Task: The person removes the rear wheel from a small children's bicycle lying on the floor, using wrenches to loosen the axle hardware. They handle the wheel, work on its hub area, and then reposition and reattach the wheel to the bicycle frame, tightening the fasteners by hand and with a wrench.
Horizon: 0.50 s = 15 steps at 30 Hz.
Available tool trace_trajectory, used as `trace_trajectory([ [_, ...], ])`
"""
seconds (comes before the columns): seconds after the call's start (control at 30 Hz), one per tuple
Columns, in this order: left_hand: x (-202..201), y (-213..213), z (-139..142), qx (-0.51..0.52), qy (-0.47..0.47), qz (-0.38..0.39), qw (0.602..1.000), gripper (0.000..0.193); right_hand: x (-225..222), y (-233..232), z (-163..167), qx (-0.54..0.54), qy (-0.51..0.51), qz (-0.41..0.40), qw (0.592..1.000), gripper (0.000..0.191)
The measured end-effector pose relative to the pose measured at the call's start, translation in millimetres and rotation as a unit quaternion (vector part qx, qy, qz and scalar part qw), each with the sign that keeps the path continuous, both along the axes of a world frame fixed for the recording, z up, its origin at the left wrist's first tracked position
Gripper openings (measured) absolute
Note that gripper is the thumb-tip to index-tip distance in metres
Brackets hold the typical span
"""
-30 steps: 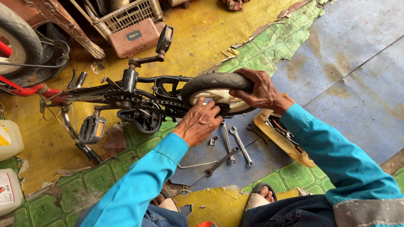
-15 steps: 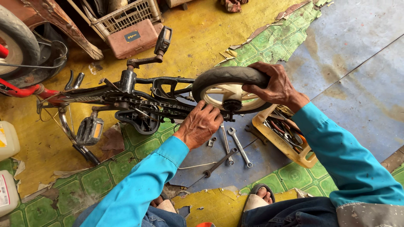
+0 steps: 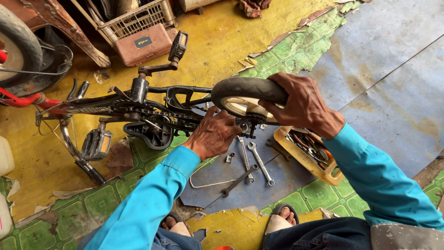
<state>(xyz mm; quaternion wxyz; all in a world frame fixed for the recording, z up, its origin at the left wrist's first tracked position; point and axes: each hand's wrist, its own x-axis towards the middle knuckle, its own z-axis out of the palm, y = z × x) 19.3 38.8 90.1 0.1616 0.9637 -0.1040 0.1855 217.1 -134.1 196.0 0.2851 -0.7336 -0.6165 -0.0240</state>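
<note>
A small black bicycle (image 3: 138, 104) lies upside down on the floor, pedals sticking up and out. My right hand (image 3: 303, 104) grips the top of its rear wheel's black tyre (image 3: 240, 88). At the wheel's axle my left hand (image 3: 213, 134) is closed around the hub area, where the chain (image 3: 159, 118) ends; what its fingers hold is hidden. Both arms wear bright blue sleeves. Three spanners (image 3: 259, 159) lie on the blue floor patch just below the wheel.
A yellow tool tray (image 3: 296, 157) with pliers sits under my right wrist. A reddish tool case (image 3: 141, 44) and a wire basket (image 3: 138, 18) stand at the back. A red bicycle's wheel (image 3: 18, 51) is at far left. My sandalled feet (image 3: 282, 217) rest near the bottom.
The wheel has come nearer to me and my right hand has shifted on the tyre. My left hand stays at the axle.
</note>
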Motion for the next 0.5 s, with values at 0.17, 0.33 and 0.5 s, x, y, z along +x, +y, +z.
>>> trace_trajectory([
  [0.17,-1.7,0.2,-0.3,-0.01,-0.001,-0.001,1.0,0.014,-19.6,-1.0,14.6,-0.027,0.002,-0.035,0.999,0.04],
  [0.33,-1.3,-1.5,5.6,-0.01,0.017,-0.002,1.0,0.014,-28.5,-2.6,23.0,-0.082,-0.014,-0.078,0.994,0.032],
  [0.5,2.4,-3.2,16.9,-0.035,0.052,0.003,0.998,0.016,-26.4,-5.3,25.7,-0.119,-0.005,-0.094,0.988,0.037],
])
